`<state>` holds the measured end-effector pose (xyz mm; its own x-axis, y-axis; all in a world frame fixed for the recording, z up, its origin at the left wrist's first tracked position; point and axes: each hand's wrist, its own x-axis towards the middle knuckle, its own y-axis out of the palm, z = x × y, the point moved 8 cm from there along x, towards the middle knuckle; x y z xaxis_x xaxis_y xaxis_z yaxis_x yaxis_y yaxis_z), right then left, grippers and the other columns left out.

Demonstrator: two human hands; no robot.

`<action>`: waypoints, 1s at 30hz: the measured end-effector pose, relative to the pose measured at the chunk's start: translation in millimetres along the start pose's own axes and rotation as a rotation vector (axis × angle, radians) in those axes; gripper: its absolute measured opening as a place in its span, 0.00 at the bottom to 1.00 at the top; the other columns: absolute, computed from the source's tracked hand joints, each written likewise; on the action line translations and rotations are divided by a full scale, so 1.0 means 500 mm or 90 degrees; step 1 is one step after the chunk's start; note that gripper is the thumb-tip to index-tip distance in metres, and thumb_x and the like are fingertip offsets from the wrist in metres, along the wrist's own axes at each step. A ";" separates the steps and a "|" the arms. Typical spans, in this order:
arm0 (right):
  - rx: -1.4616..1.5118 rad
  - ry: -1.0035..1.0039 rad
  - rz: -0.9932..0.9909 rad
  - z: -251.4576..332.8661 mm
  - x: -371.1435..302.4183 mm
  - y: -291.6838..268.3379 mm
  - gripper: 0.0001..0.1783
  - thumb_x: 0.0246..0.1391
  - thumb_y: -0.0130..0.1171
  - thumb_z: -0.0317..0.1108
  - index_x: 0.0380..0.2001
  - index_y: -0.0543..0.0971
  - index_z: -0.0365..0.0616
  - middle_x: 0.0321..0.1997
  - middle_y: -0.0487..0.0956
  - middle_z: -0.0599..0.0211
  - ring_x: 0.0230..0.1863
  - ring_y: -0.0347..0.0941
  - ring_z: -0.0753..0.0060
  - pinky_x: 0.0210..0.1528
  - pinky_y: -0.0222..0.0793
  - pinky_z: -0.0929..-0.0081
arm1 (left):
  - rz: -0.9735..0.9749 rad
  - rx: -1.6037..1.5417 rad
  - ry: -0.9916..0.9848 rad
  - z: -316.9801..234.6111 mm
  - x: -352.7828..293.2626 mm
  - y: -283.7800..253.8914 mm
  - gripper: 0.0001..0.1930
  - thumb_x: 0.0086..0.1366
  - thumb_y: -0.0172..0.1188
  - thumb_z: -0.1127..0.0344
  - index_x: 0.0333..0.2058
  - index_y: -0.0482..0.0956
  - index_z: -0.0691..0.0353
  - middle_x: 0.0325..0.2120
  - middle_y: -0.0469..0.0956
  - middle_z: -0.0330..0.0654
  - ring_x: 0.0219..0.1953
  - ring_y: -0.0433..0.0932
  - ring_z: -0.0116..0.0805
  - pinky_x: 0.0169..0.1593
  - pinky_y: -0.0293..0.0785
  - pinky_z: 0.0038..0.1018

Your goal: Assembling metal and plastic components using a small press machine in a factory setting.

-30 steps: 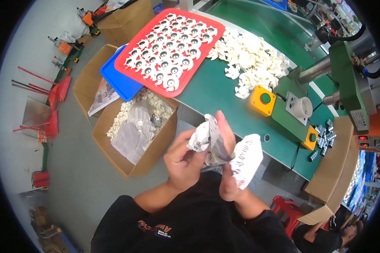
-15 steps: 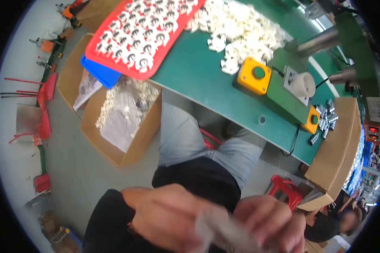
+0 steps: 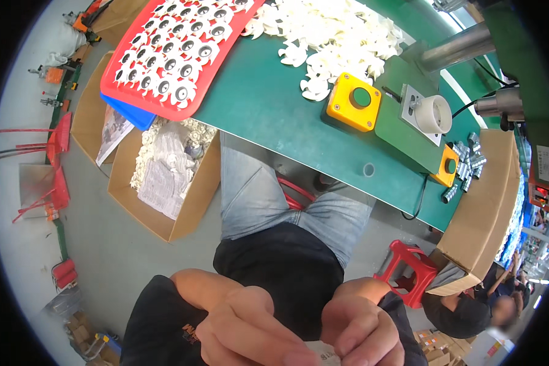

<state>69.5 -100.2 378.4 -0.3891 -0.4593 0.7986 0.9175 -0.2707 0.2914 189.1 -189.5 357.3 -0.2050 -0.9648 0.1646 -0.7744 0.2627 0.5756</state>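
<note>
Low in the view, close to my body, my left hand (image 3: 247, 326) and my right hand (image 3: 363, 326) come together with fingers bent. Between the fingertips shows a bit of a pale piece with dark marks (image 3: 327, 352); the rest lies behind my fingers and past the lower edge, so its kind is unclear. On the green table ahead is a red tray (image 3: 192, 110) with rows of white bladed parts with dark round centres (image 3: 169, 64). To its right spreads a heap of loose white bladed parts (image 3: 341, 36).
A green press fixture (image 3: 409, 143) carries a white round cup (image 3: 433, 114) and yellow button boxes (image 3: 355, 102). Metal cylinders (image 3: 463, 168) lie beside it. Cardboard boxes stand left (image 3: 195, 189) and right (image 3: 479, 213). A red stool (image 3: 409, 268) and another person (image 3: 463, 314) are at right.
My hands have moved lower. The blurred greyish-white thing that stretched between them is now mostly out of sight. The table and tray have shifted slightly left in the view.
</note>
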 end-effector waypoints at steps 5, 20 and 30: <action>-0.038 -0.033 -0.007 0.005 -0.031 -0.006 0.29 0.72 0.44 0.60 0.61 0.81 0.55 0.66 0.78 0.70 0.56 0.76 0.49 0.57 0.74 0.53 | 0.195 -0.120 0.307 -0.005 -0.021 -0.078 0.16 0.52 0.69 0.88 0.36 0.86 0.60 0.40 0.80 0.42 0.49 0.77 0.28 0.51 0.79 0.15; -0.061 -0.045 -0.102 -0.024 -0.020 -0.018 0.20 0.69 0.56 0.47 0.60 0.81 0.57 0.59 0.80 0.69 0.53 0.76 0.52 0.51 0.77 0.57 | 0.219 -0.158 0.217 0.019 -0.051 -0.123 0.19 0.51 0.69 0.90 0.37 0.87 0.60 0.44 0.78 0.42 0.49 0.77 0.25 0.49 0.78 0.12; -0.080 0.012 -0.132 -0.021 -0.020 -0.022 0.26 0.69 0.53 0.53 0.66 0.76 0.59 0.61 0.78 0.68 0.51 0.75 0.53 0.49 0.76 0.58 | 0.257 -0.169 0.233 0.028 -0.025 -0.107 0.17 0.50 0.70 0.90 0.35 0.88 0.62 0.38 0.82 0.45 0.41 0.83 0.27 0.46 0.84 0.16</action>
<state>62.3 -101.5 361.5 -0.5708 -0.3986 0.7178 0.8008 -0.4633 0.3795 224.7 -191.3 313.4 -0.1951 -0.7346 0.6498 -0.4924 0.6464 0.5828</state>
